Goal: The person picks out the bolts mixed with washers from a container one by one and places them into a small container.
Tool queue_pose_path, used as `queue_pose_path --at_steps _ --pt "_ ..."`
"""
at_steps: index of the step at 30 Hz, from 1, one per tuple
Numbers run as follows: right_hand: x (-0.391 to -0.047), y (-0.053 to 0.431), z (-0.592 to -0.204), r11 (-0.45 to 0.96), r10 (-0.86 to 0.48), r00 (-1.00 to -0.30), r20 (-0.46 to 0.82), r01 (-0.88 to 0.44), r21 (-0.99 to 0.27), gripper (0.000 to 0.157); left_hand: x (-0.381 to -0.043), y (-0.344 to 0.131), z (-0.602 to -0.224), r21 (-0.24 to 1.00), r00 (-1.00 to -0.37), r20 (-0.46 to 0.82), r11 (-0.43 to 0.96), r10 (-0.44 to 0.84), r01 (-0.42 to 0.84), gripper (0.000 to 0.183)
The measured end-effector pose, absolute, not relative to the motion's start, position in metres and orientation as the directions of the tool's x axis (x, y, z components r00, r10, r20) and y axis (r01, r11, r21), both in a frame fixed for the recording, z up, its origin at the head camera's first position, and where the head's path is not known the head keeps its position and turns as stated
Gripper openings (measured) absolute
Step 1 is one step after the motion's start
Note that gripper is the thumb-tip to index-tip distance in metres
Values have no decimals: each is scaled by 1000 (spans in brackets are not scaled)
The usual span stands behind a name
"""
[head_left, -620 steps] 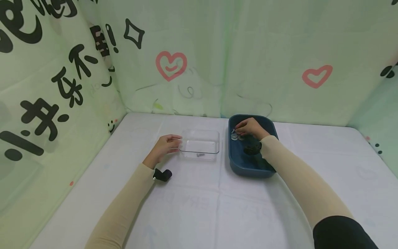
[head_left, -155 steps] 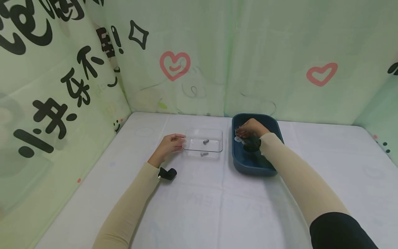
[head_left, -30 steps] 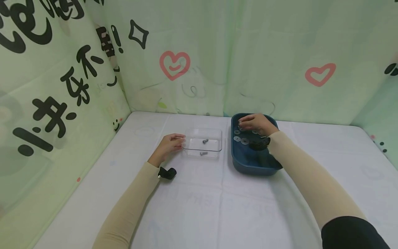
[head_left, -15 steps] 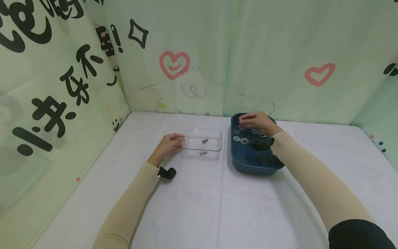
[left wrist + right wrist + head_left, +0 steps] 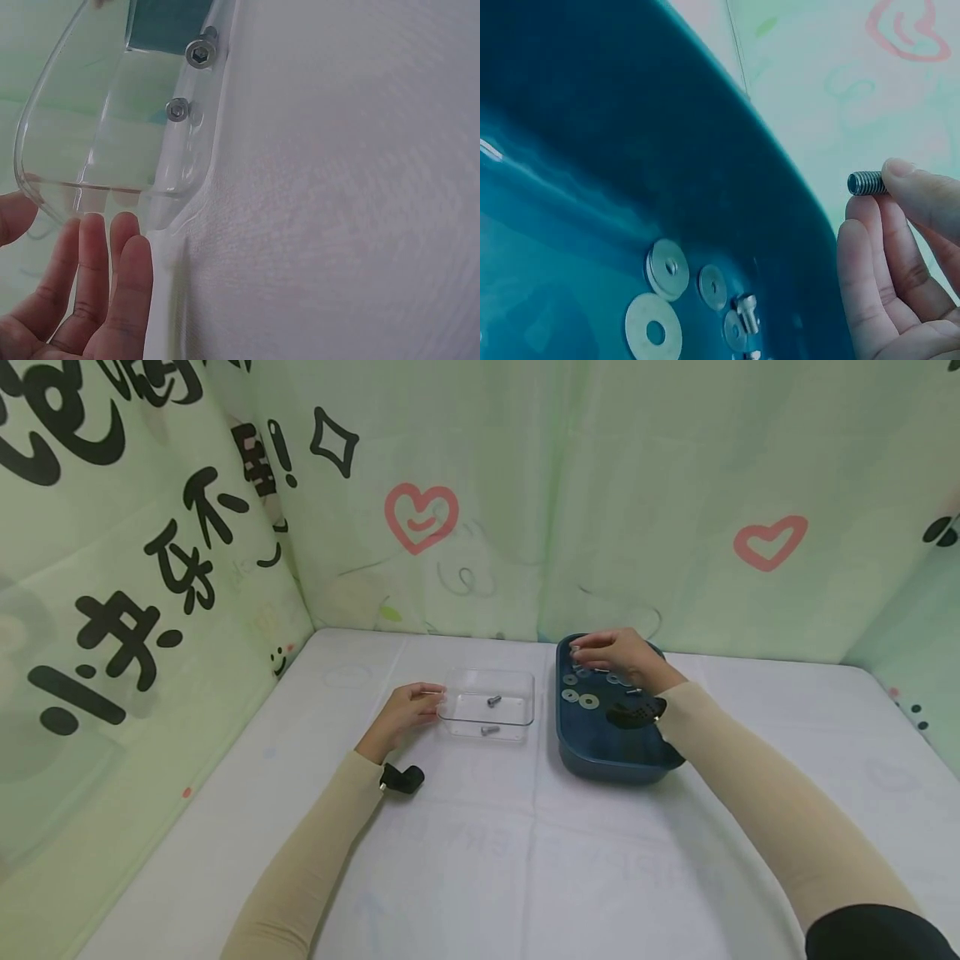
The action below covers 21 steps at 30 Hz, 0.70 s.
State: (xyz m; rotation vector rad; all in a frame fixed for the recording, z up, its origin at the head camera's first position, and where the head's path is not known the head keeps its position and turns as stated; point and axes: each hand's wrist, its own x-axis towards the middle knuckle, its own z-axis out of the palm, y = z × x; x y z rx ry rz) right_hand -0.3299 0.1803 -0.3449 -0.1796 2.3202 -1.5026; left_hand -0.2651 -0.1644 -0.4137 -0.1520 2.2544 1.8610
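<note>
My right hand (image 5: pixel 618 656) is raised over the far end of the dark blue tub (image 5: pixel 611 767). Thumb and fingers pinch a metal bolt (image 5: pixel 866 183); its threaded end sticks out, while the head is hidden. Several flat washers (image 5: pixel 654 328) and a small bolt (image 5: pixel 747 311) lie in the tub below. My left hand (image 5: pixel 405 714) stays at the left end of a clear plastic box (image 5: pixel 468 722), relaxed fingers against the end wall and thumb by the rim. Inside the box lie two socket-head bolts, a larger bolt (image 5: pixel 200 54) and a smaller bolt (image 5: pixel 177 109).
The box and tub stand side by side on a white-covered table (image 5: pixel 450 860), a narrow gap between them. Behind the table hangs a pale green curtain (image 5: pixel 600 527) with drawn hearts. A wrist camera (image 5: pixel 402 779) is strapped on the left arm.
About twenty seconds ago the box held one bolt; by five seconds ago it held two. Lately the right hand has risen from the tub's bottom with another bolt. The left hand stayed put.
</note>
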Motion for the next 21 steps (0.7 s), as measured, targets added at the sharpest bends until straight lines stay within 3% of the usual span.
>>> queue_pose_path --at_steps 9,21 --pt "-321 171 -341 465 -370 -915 -161 -33 -885 45 -265 -164 -412 957 -973 -225 199 57 -210 38" --pt "-314 159 -341 467 -383 -912 -148 -52 -883 44 -265 -164 -412 957 -970 -233 193 62 -218 39"
